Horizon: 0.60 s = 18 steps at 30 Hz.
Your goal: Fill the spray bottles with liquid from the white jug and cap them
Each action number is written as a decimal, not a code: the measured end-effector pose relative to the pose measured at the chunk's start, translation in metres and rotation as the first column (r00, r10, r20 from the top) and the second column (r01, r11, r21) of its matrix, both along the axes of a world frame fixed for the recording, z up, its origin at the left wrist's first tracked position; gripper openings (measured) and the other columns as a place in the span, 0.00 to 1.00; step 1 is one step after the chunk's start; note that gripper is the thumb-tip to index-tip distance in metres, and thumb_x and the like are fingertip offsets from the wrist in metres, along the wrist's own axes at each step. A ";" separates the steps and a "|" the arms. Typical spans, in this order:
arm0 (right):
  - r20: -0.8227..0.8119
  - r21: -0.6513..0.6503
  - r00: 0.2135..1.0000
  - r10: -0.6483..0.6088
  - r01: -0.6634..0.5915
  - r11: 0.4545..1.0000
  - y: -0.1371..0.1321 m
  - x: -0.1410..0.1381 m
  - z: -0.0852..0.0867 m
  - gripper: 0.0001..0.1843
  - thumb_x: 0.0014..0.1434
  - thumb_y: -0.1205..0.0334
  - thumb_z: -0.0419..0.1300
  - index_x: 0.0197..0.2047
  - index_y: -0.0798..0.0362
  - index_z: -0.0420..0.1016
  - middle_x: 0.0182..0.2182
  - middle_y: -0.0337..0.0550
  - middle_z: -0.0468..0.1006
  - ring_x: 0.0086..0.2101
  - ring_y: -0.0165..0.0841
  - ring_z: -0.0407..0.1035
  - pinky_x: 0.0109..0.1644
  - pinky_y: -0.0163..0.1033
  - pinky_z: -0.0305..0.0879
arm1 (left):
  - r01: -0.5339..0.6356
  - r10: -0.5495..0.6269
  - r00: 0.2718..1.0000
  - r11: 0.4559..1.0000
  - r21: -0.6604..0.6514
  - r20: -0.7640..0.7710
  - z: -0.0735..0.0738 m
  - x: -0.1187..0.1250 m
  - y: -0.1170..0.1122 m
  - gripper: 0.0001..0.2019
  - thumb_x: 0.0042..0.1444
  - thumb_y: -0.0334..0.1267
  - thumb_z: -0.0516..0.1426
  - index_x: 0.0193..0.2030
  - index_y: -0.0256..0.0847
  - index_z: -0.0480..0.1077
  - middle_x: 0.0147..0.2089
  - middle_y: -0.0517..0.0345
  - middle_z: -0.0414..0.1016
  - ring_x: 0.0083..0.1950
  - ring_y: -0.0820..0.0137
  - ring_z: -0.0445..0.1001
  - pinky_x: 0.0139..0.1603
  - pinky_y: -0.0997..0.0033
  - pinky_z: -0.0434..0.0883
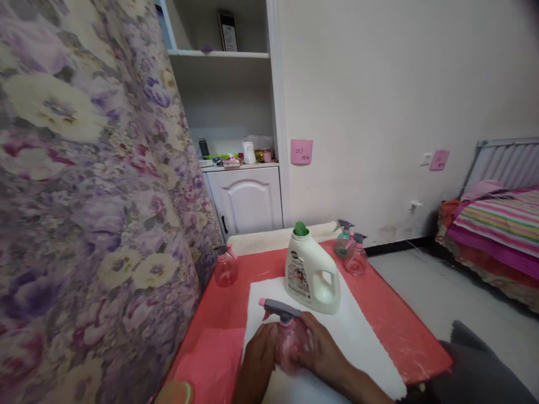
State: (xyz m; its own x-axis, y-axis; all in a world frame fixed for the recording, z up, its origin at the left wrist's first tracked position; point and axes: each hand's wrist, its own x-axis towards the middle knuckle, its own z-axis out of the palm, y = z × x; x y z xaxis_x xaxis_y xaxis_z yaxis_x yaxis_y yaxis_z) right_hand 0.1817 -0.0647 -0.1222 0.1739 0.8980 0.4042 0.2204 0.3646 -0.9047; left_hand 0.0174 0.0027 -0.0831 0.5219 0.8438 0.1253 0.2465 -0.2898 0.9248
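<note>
Probably light & slick, pink see-thru plastic spray bottle w/ grey trigger (pixel 290 343) is best held by its belly, where left hand (pixel 257 362) & right hand (pixel 322 350) curl fingers snug.

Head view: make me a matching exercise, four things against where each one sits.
Things:
1. white jug
2. lone pink sprayer
3. green sprayer
4. nearest sprayer

Places:
A. held between the left hand and right hand
B. next to the floral curtain
C. standing on the white cloth
D. beside another pink sprayer at the far end of the red table

Pairs: 1-C, 2-B, 3-D, 4-A.
</note>
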 end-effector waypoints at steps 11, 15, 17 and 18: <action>0.025 0.015 0.997 -0.070 0.070 0.997 -0.007 0.016 0.025 0.23 0.53 0.53 0.66 0.53 0.45 0.73 0.50 0.46 0.75 0.52 0.47 0.68 0.60 0.54 0.60 | 0.081 -0.077 0.989 0.996 0.031 -0.129 -0.035 0.004 0.005 0.18 0.61 0.44 0.48 0.44 0.39 0.75 0.39 0.51 0.79 0.29 0.67 0.75 0.30 0.67 0.72; 0.052 0.004 0.966 -0.252 0.252 0.968 0.001 0.005 0.021 0.18 0.50 0.57 0.68 0.45 0.46 0.76 0.43 0.44 0.74 0.48 0.46 0.68 0.55 0.52 0.64 | 0.032 0.011 0.940 0.992 0.121 -0.341 -0.040 -0.006 0.011 0.17 0.60 0.40 0.47 0.48 0.40 0.74 0.45 0.50 0.81 0.38 0.64 0.79 0.42 0.65 0.73; 0.093 0.017 0.951 -0.294 0.294 0.956 0.004 0.005 0.018 0.12 0.53 0.55 0.66 0.42 0.46 0.77 0.41 0.44 0.73 0.46 0.46 0.68 0.53 0.51 0.65 | 0.012 0.084 0.883 0.979 0.202 -0.462 -0.040 -0.012 0.015 0.17 0.60 0.39 0.48 0.50 0.40 0.74 0.48 0.49 0.81 0.46 0.63 0.79 0.49 0.65 0.72; 0.110 0.023 0.948 -0.298 0.297 0.955 0.004 0.007 0.018 0.11 0.54 0.54 0.65 0.40 0.47 0.77 0.40 0.43 0.72 0.45 0.45 0.68 0.52 0.50 0.65 | 0.016 0.108 0.848 0.973 0.230 -0.519 -0.039 -0.014 0.016 0.18 0.60 0.37 0.48 0.50 0.40 0.74 0.48 0.49 0.81 0.48 0.63 0.78 0.51 0.65 0.71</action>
